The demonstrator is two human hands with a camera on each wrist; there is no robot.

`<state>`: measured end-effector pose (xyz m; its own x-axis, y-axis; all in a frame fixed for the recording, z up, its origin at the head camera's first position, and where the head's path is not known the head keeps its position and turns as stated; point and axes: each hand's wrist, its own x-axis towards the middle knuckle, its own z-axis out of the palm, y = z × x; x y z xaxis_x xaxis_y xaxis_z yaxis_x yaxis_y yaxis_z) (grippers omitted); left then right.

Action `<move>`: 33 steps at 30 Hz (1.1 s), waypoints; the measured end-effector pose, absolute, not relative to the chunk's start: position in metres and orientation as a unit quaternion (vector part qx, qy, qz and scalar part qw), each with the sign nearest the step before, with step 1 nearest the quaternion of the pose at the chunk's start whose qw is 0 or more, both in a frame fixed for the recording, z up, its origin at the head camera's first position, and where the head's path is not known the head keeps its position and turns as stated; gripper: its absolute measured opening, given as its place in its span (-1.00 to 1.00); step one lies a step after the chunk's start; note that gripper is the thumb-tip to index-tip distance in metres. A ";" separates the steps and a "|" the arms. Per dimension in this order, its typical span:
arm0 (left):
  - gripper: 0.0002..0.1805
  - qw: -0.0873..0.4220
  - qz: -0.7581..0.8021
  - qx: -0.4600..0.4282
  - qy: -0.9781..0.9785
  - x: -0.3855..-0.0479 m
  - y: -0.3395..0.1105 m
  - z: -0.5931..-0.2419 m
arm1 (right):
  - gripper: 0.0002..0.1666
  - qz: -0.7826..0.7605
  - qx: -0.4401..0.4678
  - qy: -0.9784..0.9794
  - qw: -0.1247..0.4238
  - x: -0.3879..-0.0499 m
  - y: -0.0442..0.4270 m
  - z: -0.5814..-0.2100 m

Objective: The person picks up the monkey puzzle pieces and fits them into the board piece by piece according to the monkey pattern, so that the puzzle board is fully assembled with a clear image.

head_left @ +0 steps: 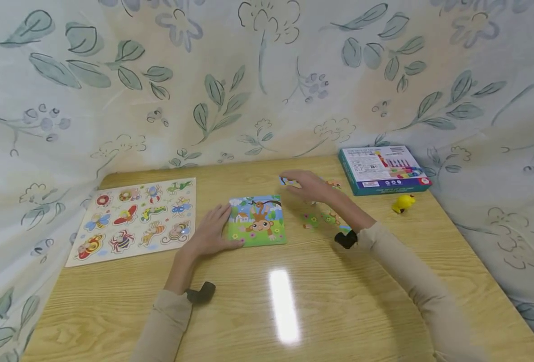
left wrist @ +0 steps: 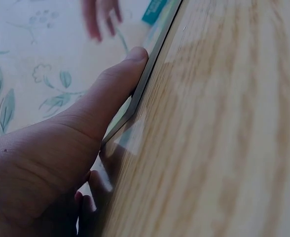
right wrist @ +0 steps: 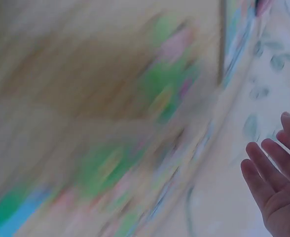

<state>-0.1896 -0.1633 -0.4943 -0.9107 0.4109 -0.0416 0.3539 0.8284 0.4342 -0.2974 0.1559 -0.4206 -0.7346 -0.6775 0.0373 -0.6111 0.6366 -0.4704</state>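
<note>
A square monkey picture puzzle board lies flat in the middle of the table. My left hand rests at its left side, fingers along the left edge and thumb at the near left corner. In the left wrist view the straight thumb lies against the board's edge. Over several loose puzzle pieces to the right hovers my right hand. Its fingers look relaxed, with nothing held in the right wrist view. Beside its fingertips in the head view shows another piece; contact cannot be told.
A wooden insect puzzle board lies on the left of the table. At the back right sits a boxed set, with a small yellow toy in front of it. A floral cloth hangs behind the table.
</note>
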 end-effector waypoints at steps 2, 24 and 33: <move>0.24 0.067 0.218 0.200 0.953 -0.190 -0.163 -0.494 | -0.42 -0.224 -0.342 0.910 0.066 -0.295 0.181 -0.420; 0.23 0.069 0.227 0.198 0.951 -0.188 -0.166 -0.496 | -0.40 -0.178 -0.273 0.944 0.061 -0.281 0.274 -0.428; 0.24 0.065 0.229 0.201 0.950 -0.189 -0.165 -0.498 | -0.42 -0.146 -0.264 0.951 0.060 -0.293 0.268 -0.422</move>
<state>-0.1895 -0.1648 -0.4979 -0.9109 0.4115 -0.0320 0.3515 0.8142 0.4621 -0.2931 0.2683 -0.4223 -0.8534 -0.5200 -0.0361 -0.4852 0.8178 -0.3096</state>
